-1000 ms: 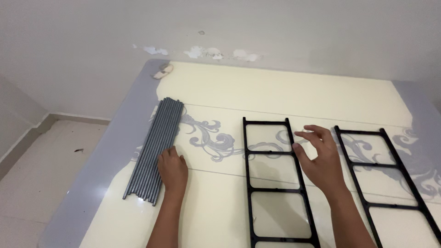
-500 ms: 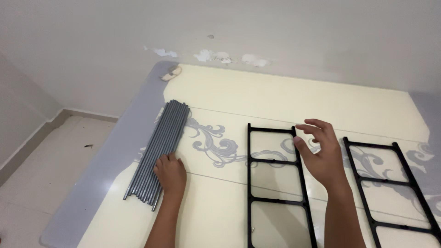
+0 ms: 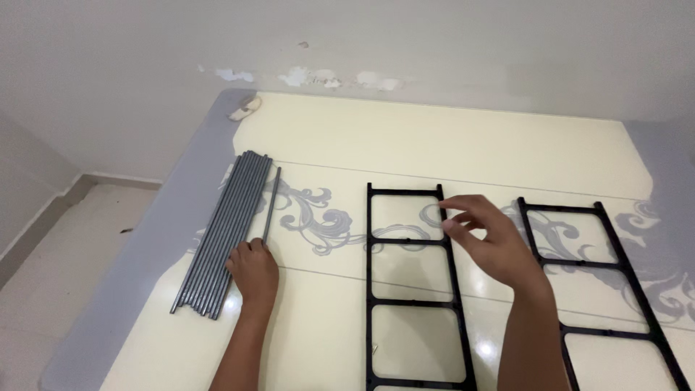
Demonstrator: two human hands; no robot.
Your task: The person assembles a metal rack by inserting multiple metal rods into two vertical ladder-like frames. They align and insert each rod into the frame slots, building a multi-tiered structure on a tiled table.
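One grey rod (image 3: 271, 205) under left hand's (image 3: 255, 271) pinching fingertips; right hand (image 3: 486, 239) half-curled, empty.

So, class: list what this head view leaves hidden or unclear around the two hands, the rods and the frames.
- Left black frame: lower end cut off by the bottom edge.
- Right black frame: cut off at the bottom right corner.
- Single rod: near end hidden under the left hand.
- Right hand: whether its fingers touch the frame is unclear.
- Grey rods: count too fine to tell.
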